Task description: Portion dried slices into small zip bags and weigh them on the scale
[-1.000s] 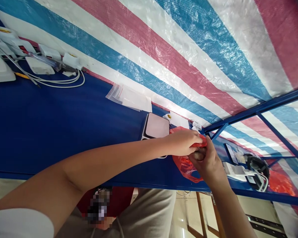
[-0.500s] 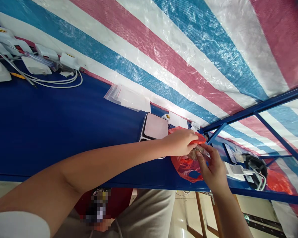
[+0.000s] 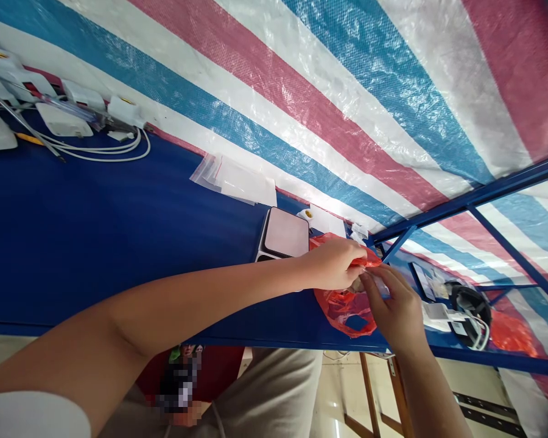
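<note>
My left hand [image 3: 335,263] is closed, its fingers gripping the gathered edge of a red plastic bag [image 3: 340,304] on the blue table. My right hand [image 3: 396,304] faces it, thumb and fingers pinched on a small clear plastic bag [image 3: 357,285] at the red bag's mouth. Something brownish shows through the clear plastic; the fingers hide most of it. Just left of the red bag, partly behind my left forearm, lies a white box with a pale pink, dark-edged device [image 3: 287,232] on top.
Clear zip bags and white sheets [image 3: 237,179] lie along the striped tarp wall. White adapters with a coiled cable [image 3: 114,149] and a screwdriver [image 3: 68,109] are at the far left. Blue frame bars [image 3: 466,207] rise at right, beyond which lie cables, a black strap [image 3: 472,304] and another red bag [image 3: 514,334].
My right hand has shifted slightly, its fingertips now closer to my left fingers and covering more of the clear bag. My left hand has hardly moved.
</note>
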Motion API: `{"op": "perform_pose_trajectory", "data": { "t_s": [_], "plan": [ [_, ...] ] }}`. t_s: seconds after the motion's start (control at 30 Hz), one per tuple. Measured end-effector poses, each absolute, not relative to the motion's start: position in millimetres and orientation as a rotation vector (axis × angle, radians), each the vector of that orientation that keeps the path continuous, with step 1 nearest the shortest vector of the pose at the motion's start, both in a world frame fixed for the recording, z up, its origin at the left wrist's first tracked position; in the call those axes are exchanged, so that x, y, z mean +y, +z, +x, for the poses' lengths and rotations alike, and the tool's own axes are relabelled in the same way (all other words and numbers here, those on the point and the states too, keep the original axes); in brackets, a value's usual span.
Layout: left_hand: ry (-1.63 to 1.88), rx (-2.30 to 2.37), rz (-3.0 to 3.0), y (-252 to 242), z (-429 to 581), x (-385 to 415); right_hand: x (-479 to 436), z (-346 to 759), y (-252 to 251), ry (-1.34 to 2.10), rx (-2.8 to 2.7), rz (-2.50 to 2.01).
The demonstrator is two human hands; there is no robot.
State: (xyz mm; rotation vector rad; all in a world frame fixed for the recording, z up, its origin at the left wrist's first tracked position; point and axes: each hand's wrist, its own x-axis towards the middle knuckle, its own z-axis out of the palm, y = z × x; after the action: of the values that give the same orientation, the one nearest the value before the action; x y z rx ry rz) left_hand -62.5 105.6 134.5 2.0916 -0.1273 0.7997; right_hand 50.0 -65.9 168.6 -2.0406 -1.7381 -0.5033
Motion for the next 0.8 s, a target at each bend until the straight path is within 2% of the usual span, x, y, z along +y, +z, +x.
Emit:
{"op": "perform_pose_trajectory", "data": {
  "t_s": [0.23,0.43,0.57,0.8],
  "plan": [
    [0.778,-0.043,1.82,152,-70,107,-63,54,181,-0.538,-1.673,-2.104],
    [0.551,0.092,1.582,167,-81,105,-72,53,175,-0.307,-1.214,-2.368],
    [0.43,0.053,1.401,170,-79,104,-85,45,161,-0.187,-0.779,-2.442],
    [0.432,0.027,1.377,170,-77,101,-100,24,116,-0.366,-0.508,-2.371]
  ]
}}
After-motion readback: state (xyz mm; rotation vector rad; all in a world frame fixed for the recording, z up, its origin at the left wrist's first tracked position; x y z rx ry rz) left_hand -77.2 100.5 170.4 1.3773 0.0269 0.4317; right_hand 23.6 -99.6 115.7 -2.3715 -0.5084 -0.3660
